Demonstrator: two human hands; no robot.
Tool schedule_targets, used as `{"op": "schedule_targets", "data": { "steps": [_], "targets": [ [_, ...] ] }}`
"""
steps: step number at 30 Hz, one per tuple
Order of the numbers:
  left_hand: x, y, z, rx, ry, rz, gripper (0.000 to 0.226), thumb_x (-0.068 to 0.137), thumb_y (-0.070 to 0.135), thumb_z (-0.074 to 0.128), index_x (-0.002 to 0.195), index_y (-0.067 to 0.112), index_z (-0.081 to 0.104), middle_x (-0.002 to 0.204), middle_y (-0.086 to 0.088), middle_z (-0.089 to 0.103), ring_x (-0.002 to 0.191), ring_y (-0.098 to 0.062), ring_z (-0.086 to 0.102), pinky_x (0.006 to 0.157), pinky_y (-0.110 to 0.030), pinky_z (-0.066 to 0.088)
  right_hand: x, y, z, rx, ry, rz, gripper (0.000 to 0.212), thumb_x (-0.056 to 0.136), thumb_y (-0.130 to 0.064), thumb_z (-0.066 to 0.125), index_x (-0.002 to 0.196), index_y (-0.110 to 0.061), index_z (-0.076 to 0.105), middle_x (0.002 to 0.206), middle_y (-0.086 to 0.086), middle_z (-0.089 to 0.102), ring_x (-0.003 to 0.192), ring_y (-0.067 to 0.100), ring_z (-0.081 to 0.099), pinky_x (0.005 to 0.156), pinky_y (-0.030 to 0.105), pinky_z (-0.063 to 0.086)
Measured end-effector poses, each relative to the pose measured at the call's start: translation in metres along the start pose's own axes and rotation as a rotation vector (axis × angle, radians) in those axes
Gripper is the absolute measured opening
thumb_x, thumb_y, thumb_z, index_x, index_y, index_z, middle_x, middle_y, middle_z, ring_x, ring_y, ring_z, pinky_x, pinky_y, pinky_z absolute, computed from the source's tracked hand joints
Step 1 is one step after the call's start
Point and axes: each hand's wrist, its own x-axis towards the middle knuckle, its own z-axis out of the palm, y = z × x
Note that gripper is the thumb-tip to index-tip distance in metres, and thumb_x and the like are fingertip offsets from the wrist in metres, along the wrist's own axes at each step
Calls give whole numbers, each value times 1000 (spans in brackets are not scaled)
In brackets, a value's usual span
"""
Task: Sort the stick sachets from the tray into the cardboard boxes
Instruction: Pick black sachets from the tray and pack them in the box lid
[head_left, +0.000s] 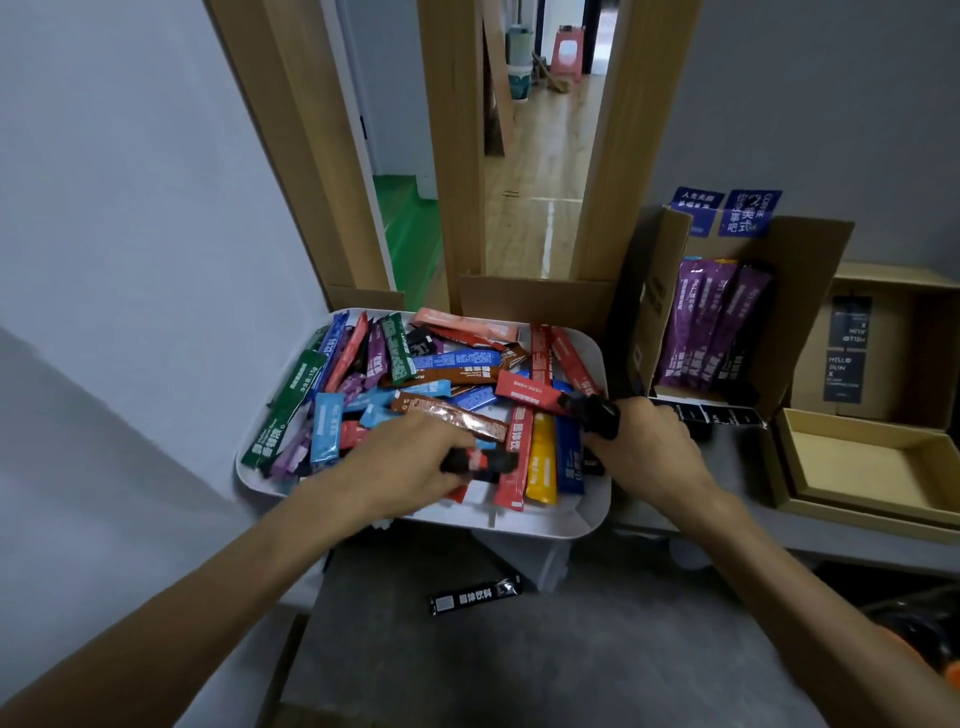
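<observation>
Now grips a black sachet (483, 461) in left hand (410, 467) over the tray (550, 526). Clutches black sachet bundle (597, 415) in right hand (649, 447), near cardboard box (802, 260) holding purple sachets (711, 327).

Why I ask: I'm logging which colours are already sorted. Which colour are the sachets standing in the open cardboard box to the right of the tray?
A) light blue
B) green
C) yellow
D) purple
D: purple sachets stand in the open cardboard box right of the tray.
</observation>
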Motion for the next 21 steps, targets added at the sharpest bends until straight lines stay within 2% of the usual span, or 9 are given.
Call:
{"op": "schedule_targets", "data": {
  "steps": [2,6,11,13,15,16,18,21],
  "targets": [
    [7,0,11,112,-25,22,15,88,35,68,103,31,66,97,6,68,95,-17,62,75,-35,49,1,2,0,-26,-37,36,30,85,-33,73,106,-14,63,96,6,67,83,25,65,73,42,58],
    [11,-9,15,148,-22,41,21,90,32,66,111,31,64,106,4,66,103,-20,59,82,-38,50,9,-6,0,-61,-160,55,42,78,-35,81,108,-14,59,99,6,66,88,25,66,79,42,59],
    [13,-19,19,105,24,56,21,92,26,63,113,28,64,107,6,59,103,-17,57,81,-32,44,10,-7,3,-66,-158,21,31,82,-27,76,97,-16,51,92,1,61,88,23,66,78,38,60],
    [12,-21,21,115,28,76,23,92,28,62,115,27,62,107,7,56,102,-17,57,80,-31,42,13,-7,4,-41,-161,49,32,80,-28,76,99,-13,55,92,2,63,88,23,66,77,39,60],
    [11,-21,24,126,50,92,27,92,36,64,117,26,60,108,8,54,102,-18,57,82,-32,43,17,-4,2,33,-193,70,29,79,-25,75,101,-12,61,90,3,66,82,19,66,71,34,60],
    [11,-21,25,120,54,93,31,92,41,65,119,27,59,108,8,53,102,-18,57,83,-32,43,17,-3,-2,95,-221,75,24,80,-21,74,98,-12,63,86,3,67,77,15,66,65,28,58],
    [11,-22,26,100,46,93,36,91,46,65,122,29,58,107,10,51,102,-16,57,83,-32,45,11,-2,-13,246,-306,98,12,82,-16,73,91,-11,65,76,1,66,63,9,60,50,18,47],
    [12,-22,26,63,25,88,35,90,43,68,121,31,59,103,12,48,100,-15,58,80,-33,47,-4,3,-32,551,-507,195,16,89,-19,68,99,-8,64,75,4,69,52,9,47,46,22,37]
  ]
}}
